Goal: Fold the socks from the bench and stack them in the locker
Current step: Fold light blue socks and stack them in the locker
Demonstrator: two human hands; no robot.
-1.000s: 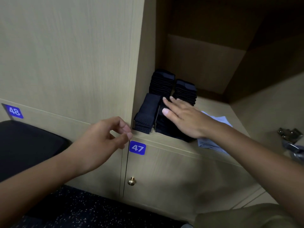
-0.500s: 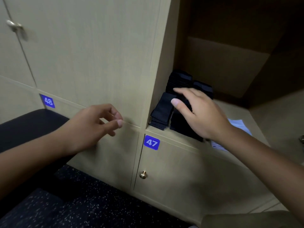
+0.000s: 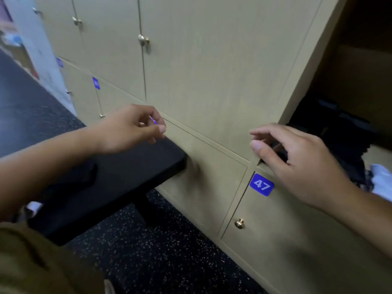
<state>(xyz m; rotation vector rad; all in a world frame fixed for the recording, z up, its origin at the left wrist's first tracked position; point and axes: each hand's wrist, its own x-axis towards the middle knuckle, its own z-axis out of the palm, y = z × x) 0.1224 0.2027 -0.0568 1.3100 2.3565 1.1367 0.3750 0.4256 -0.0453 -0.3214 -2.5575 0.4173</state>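
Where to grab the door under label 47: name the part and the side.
Pinch the brass knob from the front. It is the only part standing proud of the flat door, near its upper left corner.

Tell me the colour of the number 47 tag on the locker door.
Blue with white digits; the number 47 tag shows in the head view, the only view.
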